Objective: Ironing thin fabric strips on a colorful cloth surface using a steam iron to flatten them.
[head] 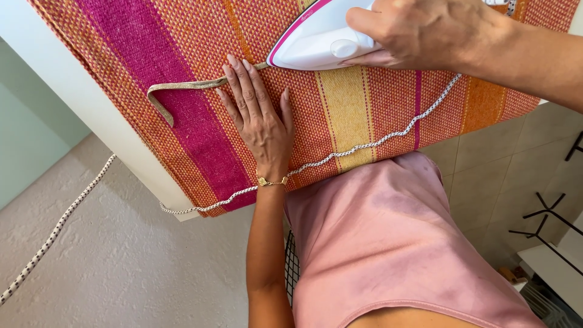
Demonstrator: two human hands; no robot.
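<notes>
My right hand (425,30) grips the handle of a white iron with pink trim (316,39), which rests flat on a woven cloth striped in pink, orange and yellow (358,103). My left hand (258,112) lies palm down on the cloth just in front of the iron's tip, fingers spread. Its fingertips press on a thin beige fabric strap (182,86) that runs left from the iron and bends back at its end. A gold bracelet sits on the left wrist. The iron's speckled white cord (364,144) trails across the cloth's near edge.
The cloth covers a white tabletop (91,103) whose edge shows at left. The cord (54,234) hangs down over a beige textured floor. Tiled floor and a black metal rack (546,212) lie at the right. My pink top fills the lower middle.
</notes>
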